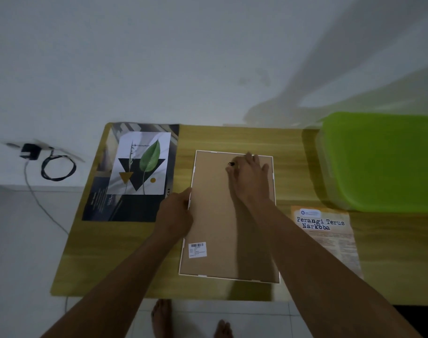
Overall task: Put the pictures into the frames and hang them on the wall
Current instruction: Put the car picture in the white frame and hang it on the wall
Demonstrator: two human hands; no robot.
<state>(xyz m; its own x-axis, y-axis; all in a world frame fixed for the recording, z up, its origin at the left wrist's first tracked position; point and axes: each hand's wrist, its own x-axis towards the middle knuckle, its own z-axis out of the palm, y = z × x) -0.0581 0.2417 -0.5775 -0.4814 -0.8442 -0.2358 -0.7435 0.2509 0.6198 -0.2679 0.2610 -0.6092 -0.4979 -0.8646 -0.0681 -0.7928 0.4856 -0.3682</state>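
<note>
Under my right hand the frame shows a smooth, matt brown fibreboard backing board inside a thin white rim, plastic by the look, with a paper sticker at 7 o'clock. The surface is wood-grain with a low sheen. At 10 o'clock a matt paper leaf print lies on a dark poster; at 2 o'clock sits a translucent, glossy green plastic container.

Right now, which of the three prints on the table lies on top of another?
The white leaf print, at left: it rests on the dark poster. The orange text poster lies alone, at right.
</note>
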